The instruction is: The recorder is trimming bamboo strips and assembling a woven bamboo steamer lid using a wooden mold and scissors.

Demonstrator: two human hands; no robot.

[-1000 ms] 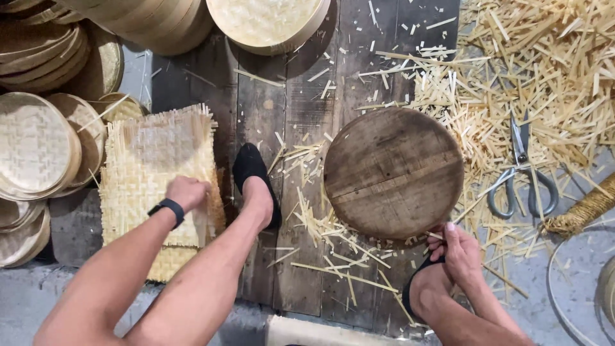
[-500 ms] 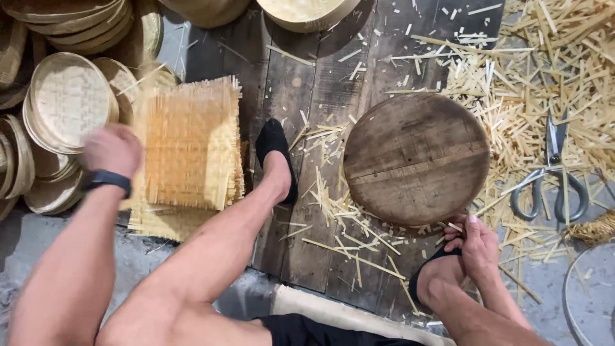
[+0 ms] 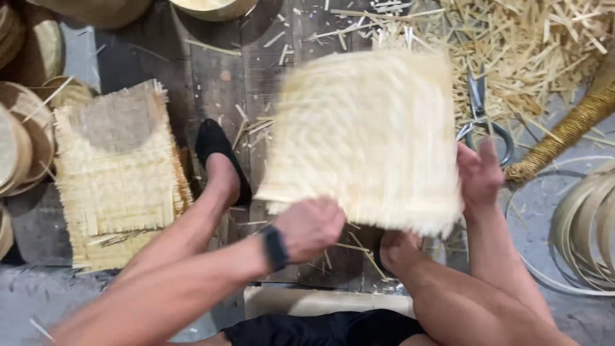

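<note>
1. Between the two hands, above the dark wooden boards (image 3: 218, 83), a pale woven bamboo mat (image 3: 365, 138) is held up flat, its surface blurred.
2. The mat's near left corner is gripped by the left hand (image 3: 311, 227), whose fingers are curled shut under the edge; a dark wristband (image 3: 275, 248) is worn on that wrist.
3. The mat's right edge is met by the right hand (image 3: 479, 173); the fingers are seen stretched upward against it, but whether they are closed on it cannot be told.
4. A stack of similar woven mats (image 3: 115, 176) is seen lying well to the left, beside a foot in a black shoe (image 3: 221, 157).
5. Round woven lids (image 3: 22, 150) are piled at the far left.
6. Scissors (image 3: 480, 118) are partly seen just beyond the mat's right edge, among loose bamboo strips (image 3: 532, 45).
</note>
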